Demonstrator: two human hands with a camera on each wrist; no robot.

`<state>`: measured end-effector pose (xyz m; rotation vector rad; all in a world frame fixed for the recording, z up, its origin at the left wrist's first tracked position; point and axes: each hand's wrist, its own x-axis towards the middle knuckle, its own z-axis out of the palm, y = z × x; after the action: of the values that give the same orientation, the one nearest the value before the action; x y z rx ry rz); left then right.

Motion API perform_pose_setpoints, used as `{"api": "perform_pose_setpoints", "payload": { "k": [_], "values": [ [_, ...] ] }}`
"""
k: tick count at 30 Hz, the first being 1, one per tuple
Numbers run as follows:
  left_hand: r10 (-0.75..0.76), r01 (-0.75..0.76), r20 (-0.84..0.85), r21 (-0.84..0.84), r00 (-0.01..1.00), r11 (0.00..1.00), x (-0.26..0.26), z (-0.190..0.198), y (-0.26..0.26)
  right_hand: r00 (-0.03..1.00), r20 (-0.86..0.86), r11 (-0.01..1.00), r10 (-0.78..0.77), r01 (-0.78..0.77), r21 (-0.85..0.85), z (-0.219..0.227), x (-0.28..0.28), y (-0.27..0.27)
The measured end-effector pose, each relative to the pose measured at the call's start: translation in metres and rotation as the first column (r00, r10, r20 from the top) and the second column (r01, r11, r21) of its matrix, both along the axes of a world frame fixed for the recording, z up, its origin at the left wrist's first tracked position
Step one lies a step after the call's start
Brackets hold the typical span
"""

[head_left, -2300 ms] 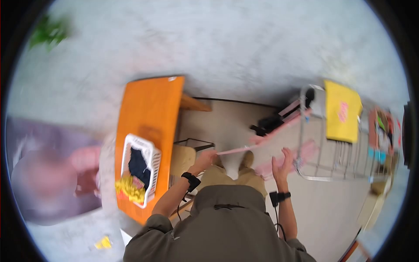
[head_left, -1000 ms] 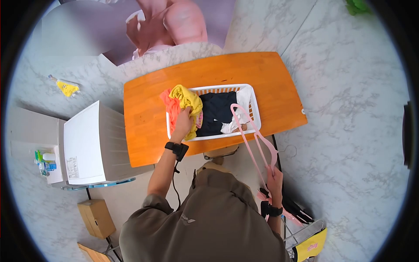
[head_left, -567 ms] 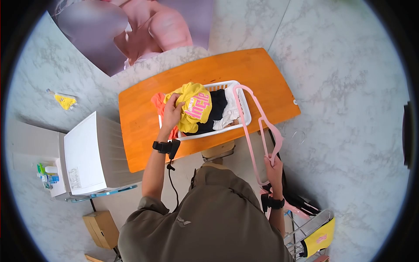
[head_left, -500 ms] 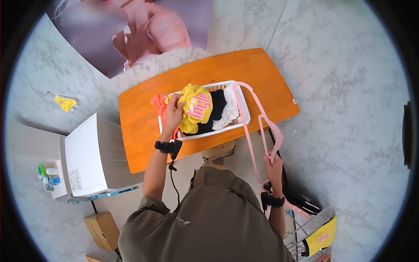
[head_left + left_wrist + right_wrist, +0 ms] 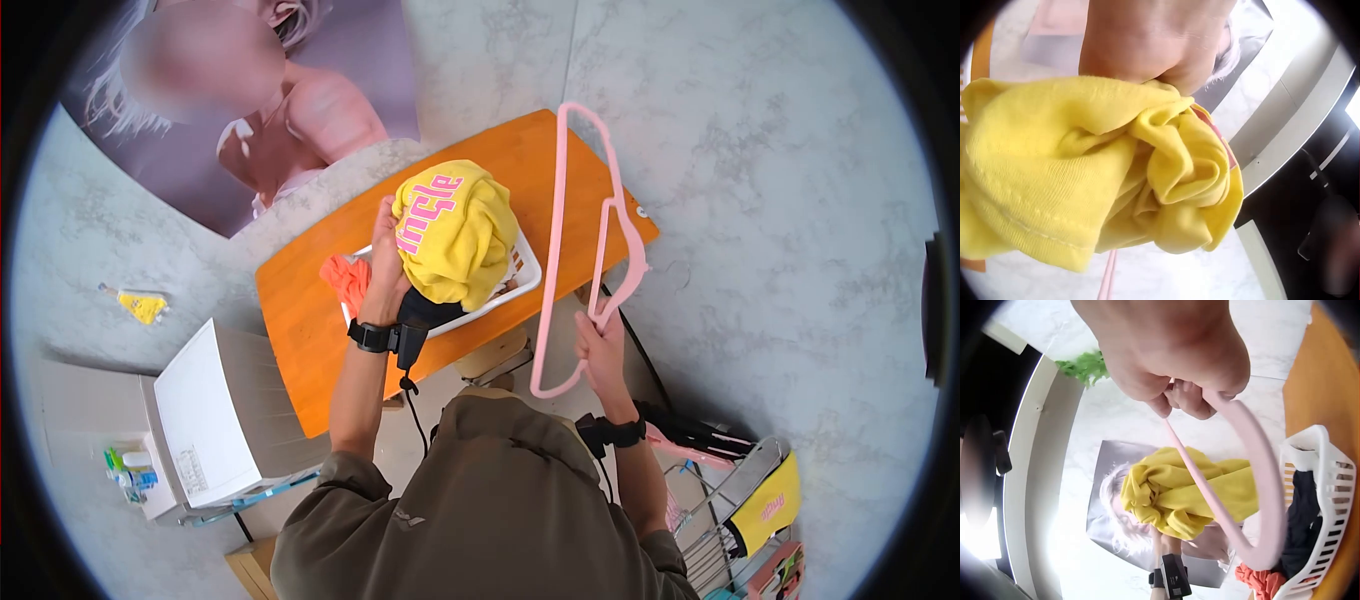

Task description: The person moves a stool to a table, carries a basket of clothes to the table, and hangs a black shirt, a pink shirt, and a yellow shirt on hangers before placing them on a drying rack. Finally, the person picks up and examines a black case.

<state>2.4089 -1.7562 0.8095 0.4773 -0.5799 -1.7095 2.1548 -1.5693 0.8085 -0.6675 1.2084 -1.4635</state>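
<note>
A bunched yellow garment (image 5: 460, 240) with pink lettering is gripped in my left hand (image 5: 386, 262), raised over the basket. In the left wrist view the folds of the yellow garment (image 5: 1054, 162) hang below the hand and hide the fingertips. My right hand (image 5: 602, 352) grips a pink clothes hanger (image 5: 554, 240) by one side, and its long loop stands up to the right of the garment. The right wrist view shows fingers curled round the hanger (image 5: 1266, 481), with the garment beyond it, apart from it.
Behind the garment, a white laundry basket (image 5: 1335, 509) sits on the orange wooden table (image 5: 300, 345), holding dark cloth (image 5: 427, 312) and orange-red cloth (image 5: 346, 282). A white boxy appliance (image 5: 215, 420) stands left. At lower right a metal rack (image 5: 705, 540) bears another yellow garment (image 5: 768, 508).
The right hand has taken up the pink hanger and raised it. The left hand has lifted the yellow garment up from the basket. The view has turned from the rack to the table.
</note>
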Motion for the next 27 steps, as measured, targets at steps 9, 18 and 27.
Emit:
{"api": "perform_pose_setpoints", "payload": {
  "k": [9,18,27],
  "values": [
    [-0.341,0.368,0.253,-0.069,0.906,0.927,-0.112,0.053,0.032,0.963,-0.139,0.936,-0.229,0.179,-0.303,0.049,-0.014,-0.008],
    [-0.466,0.666,0.519,-0.31,0.716,0.678,-0.224,0.08,0.094,0.827,-0.23,0.855,-0.513,0.467,-0.227,0.063,-0.083,0.065],
    [-0.619,0.823,0.556,-0.262,0.555,0.503,-0.279,0.086,0.131,0.773,-0.157,0.775,-0.614,0.554,-0.305,0.09,-0.143,0.129]
  ]
}}
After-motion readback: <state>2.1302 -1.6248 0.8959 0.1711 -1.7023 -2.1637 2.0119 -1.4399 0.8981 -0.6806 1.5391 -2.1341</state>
